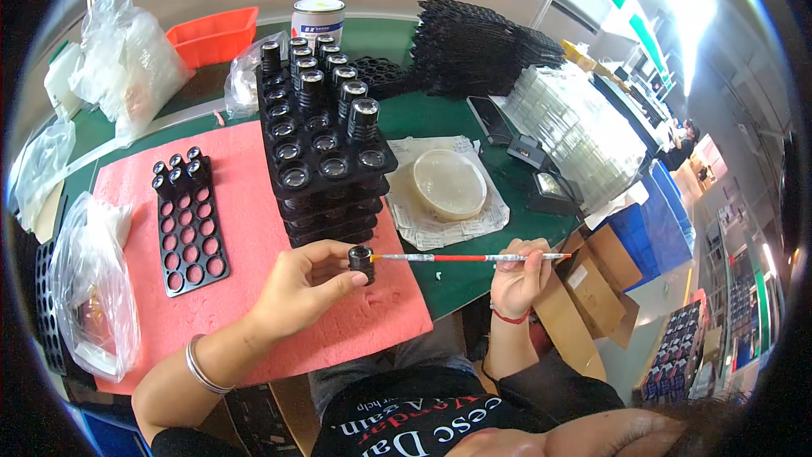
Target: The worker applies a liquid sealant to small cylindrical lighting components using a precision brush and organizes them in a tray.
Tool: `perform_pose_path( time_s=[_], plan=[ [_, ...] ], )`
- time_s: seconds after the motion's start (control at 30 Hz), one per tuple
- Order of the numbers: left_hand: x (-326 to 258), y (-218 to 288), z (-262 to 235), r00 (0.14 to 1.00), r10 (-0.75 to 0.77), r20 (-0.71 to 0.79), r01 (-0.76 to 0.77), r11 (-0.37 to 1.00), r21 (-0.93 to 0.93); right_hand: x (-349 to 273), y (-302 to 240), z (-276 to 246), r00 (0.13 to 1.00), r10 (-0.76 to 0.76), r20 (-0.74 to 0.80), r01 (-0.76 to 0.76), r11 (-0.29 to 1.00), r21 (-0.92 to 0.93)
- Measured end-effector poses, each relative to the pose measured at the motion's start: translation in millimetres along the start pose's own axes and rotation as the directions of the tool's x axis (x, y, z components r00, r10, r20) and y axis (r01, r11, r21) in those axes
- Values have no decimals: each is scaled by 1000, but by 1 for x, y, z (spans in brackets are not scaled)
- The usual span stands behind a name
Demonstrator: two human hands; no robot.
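Note:
Between the fingers and thumb of my left hand (pixel 315 281) is a small black lens barrel (pixel 361 262), held upright over the pink foam mat (pixel 245 322). My right hand (pixel 519 281) grips a thin red and white paintbrush (pixel 448 258). The brush lies level, and its tip meets the barrel's upper edge or sits right beside it. Beyond my left hand rises a stack of black trays (pixel 330 211), the top one filled with lens barrels (pixel 364 118). Left of it, a black tray with round holes (pixel 193 237) carries several small lens parts (pixel 176 171) at its far end.
A round shallow dish (pixel 450 184) rests on printed paper (pixel 406 228). Behind are a paint can (pixel 319 19), a red bin (pixel 213 36) and piled black trays (pixel 474 46). Clear plastic trays (pixel 584 131) stand right, above cardboard boxes (pixel 596 296). Plastic bags (pixel 97 288) line the left.

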State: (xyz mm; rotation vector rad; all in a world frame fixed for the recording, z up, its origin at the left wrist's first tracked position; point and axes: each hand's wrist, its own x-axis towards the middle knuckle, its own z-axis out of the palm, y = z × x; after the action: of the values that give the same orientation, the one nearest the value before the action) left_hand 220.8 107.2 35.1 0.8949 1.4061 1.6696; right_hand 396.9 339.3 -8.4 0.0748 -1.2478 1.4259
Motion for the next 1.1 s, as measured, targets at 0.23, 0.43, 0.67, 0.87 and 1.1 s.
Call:
perform_pose_path(
  time_s=[0.23, 0.43, 0.67, 0.87, 1.1],
  plan=[
    [-1, 0, -1, 998, 30, 47, -29, 999, -24, 1, -5, 4, 999, -4, -54, 4, 1000, 4],
    [-12, 39, -19, 901, -17, 433, -50, 988, 143, 5, -4, 2, 975, 131, -181, -86, 968, 236],
    [-27, 99, -94, 925, -24, 380, -159, 883, 442, 4, -3, -3, 984, 105, -147, -61, 960, 274],
    [-28, 90, -131, 919, 222, -327, 80, 706, 704, 4, -5, 0, 978, 108, -180, -47, 948, 315],
    [-21, 70, -146, 832, 102, -545, 435, 490, 756, 3, -3, -1, 978, 77, -195, -21, 961, 275]
  ],
)
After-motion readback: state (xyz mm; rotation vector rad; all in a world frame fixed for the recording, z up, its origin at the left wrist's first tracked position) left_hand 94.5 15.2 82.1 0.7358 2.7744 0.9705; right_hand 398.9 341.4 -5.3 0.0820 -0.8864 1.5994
